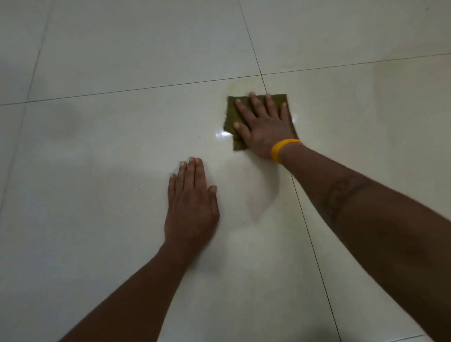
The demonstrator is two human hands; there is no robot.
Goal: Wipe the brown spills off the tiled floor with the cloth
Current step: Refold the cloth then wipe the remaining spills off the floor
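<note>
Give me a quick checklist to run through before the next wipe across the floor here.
1. Right hand flat on the cloth: ok.
2. Cloth lying flat on the tile: ok.
3. Left hand braced on the floor, apart from the cloth: ok.
4. Faint brownish smear just beyond the cloth, near the grout crossing, not yet wiped: not ok.
5. Floor under the cloth clean: cannot tell, hidden.
6. Yellow wristband clear of the floor: cannot tell.
</note>
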